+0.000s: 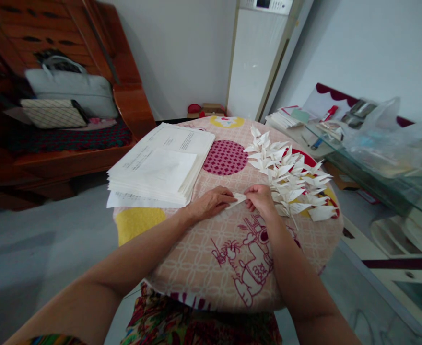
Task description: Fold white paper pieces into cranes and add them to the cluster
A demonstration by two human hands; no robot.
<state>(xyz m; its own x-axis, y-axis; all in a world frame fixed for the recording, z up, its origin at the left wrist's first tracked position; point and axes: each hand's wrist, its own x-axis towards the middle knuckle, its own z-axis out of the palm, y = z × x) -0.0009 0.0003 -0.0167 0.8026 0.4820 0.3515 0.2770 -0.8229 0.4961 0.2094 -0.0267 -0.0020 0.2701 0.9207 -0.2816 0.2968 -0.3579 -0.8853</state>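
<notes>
Between my two hands, low over the cloth-covered round table [204, 258], is a small folded piece of white paper [237, 198]. My left hand [213, 202] has its fingers closed on the paper's left side. The fingertips of my right hand [260, 199] pinch its right end. Just past my right hand lie several folded paper cranes [283, 165], crowded together with pointed wings and tips. Beyond my left hand sits a thick stack of printed paper [149, 163], with smaller blank sheets [168, 167] on top.
A glass-topped stand [369, 167] at the right bears plastic bags [372, 124] and papers. On the left, a wooden bench [132, 115] holds a grey handbag [96, 93] and a quilted pouch [51, 114]. A tall white appliance [254, 57] stands behind the table.
</notes>
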